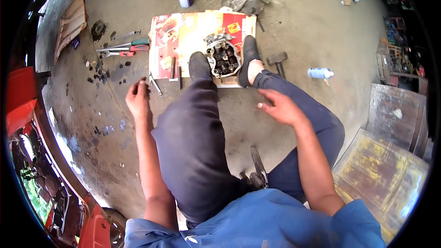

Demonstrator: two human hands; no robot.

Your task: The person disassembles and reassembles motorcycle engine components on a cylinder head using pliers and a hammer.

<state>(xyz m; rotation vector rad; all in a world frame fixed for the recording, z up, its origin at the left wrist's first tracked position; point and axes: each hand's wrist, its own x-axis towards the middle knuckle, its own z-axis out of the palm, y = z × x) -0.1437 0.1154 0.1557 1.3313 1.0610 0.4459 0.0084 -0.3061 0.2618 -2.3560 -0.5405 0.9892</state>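
On the concrete floor (pixel 294 27), both hands are hovering released, left hand (pixel 138 98) nearing a stiff, light wrench (pixel 155 84), right hand (pixel 281 106) beside the heavy engine head (pixel 223 56).

Both bare forearms rise from six o'clock, the left hand (pixel 138 98) out at ten o'clock with fingers curled loosely and pointing toward twelve, the right hand (pixel 281 106) at two o'clock, palm down, fingers spread and slack, gripping nothing.

bright, even daylight, soft shadows, strong fisheye bending and black rim, perhaps slight blur at edges
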